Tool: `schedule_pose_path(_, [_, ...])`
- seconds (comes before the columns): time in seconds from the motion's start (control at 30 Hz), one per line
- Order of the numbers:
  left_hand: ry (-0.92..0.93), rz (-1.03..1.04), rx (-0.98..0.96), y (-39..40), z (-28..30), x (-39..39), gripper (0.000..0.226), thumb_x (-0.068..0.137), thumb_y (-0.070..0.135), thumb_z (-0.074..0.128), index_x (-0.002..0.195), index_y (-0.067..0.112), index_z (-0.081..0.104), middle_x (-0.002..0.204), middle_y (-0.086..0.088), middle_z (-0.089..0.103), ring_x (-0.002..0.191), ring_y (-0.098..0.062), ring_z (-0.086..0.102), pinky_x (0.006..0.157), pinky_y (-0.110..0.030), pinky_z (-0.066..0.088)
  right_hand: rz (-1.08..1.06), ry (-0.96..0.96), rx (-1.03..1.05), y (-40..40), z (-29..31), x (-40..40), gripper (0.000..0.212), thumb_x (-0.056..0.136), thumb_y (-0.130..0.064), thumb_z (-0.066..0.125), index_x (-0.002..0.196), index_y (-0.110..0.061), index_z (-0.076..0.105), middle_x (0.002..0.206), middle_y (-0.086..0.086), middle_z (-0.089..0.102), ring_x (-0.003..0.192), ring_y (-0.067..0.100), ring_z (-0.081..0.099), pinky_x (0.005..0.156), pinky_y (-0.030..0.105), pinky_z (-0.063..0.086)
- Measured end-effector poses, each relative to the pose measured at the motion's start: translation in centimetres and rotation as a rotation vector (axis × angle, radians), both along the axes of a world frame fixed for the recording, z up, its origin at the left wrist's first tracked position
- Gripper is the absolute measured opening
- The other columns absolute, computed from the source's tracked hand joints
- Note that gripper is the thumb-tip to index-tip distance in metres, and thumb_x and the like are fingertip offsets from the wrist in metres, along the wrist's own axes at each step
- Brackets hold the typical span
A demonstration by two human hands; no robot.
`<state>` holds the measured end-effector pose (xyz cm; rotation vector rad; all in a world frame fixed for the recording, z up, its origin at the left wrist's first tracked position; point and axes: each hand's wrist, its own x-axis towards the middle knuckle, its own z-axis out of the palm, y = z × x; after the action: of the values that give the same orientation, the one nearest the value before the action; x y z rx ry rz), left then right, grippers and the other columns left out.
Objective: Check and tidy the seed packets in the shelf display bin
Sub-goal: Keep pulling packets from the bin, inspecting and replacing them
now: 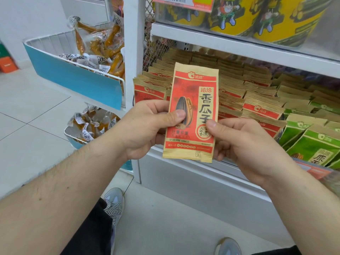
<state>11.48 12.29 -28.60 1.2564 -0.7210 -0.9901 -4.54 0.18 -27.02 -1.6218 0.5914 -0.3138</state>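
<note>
Red seed packet (193, 115) upright, pinched at its side edges, left hand (147, 129), right hand (244, 144)

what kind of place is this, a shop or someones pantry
Most likely a small shop or convenience store: rows of identical red seed packets fill a white display shelf, a price label hangs above, and wire bins hold wrapped snacks.

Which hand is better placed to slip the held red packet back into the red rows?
Probably the right hand: it pinches the red packet on the side nearest the red rows, while the left hand holds the far edge.
</note>
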Motion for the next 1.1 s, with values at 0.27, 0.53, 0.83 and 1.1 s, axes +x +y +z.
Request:
schedule_pose_path(0.27, [0.023,0.020,-0.075,0.0,-0.3,0.3,0.039,0.068,0.026,0.073,0.105,0.012,0.071,0.102,-0.015,0.074,0.086,-0.027,0.073,0.069,-0.040,0.062,0.079,-0.048,-0.050,-0.5,-0.2,-0.3,0.044,0.061,-0.017,0.088,0.098,-0.005,0.067,0.090,0.023,0.071,0.069,0.024,0.062,0.064,0.033,0.053])
schedule_pose_path(0.53, [0.025,0.026,-0.168,0.1,-0.1,0.4,0.024,0.074,0.017,0.067,0.098,0.013,0.071,0.091,-0.010,0.076,0.077,-0.022,0.073,0.056,-0.031,0.058,0.235,-0.101,-0.096,-0.4,-0.2,-0.4,0.060,0.063,0.006,0.071,0.118,-0.011,0.053,0.111,0.020,0.067,0.103,0.046,0.062,0.093,0.061,0.047])
schedule_pose_path(0.83, [-0.202,0.092,-0.008,0.0,0.1,-0.2,0.041,0.075,0.027,0.068,0.112,0.010,0.066,0.091,-0.004,0.075,0.081,-0.021,0.074,0.061,-0.033,0.060,-0.056,-0.251,-0.059,2.0,-0.2,0.2,0.038,0.070,0.007,0.078,0.095,-0.014,0.059,0.083,0.006,0.076,0.068,0.017,0.070,0.057,0.031,0.057])
schedule_pose_path(1.1, [-0.055,0.023,-0.024,0.0,0.6,-1.4,0.059,0.081,0.058,0.046,0.112,0.012,0.064,0.106,-0.014,0.073,0.093,-0.034,0.072,0.075,-0.052,0.059,-0.183,-0.066,-0.942,3.6,-2.8,1.0,0.045,0.067,-0.028,0.083,0.094,-0.028,0.047,0.059,-0.007,0.053,0.054,0.008,0.052,0.050,0.022,0.042])
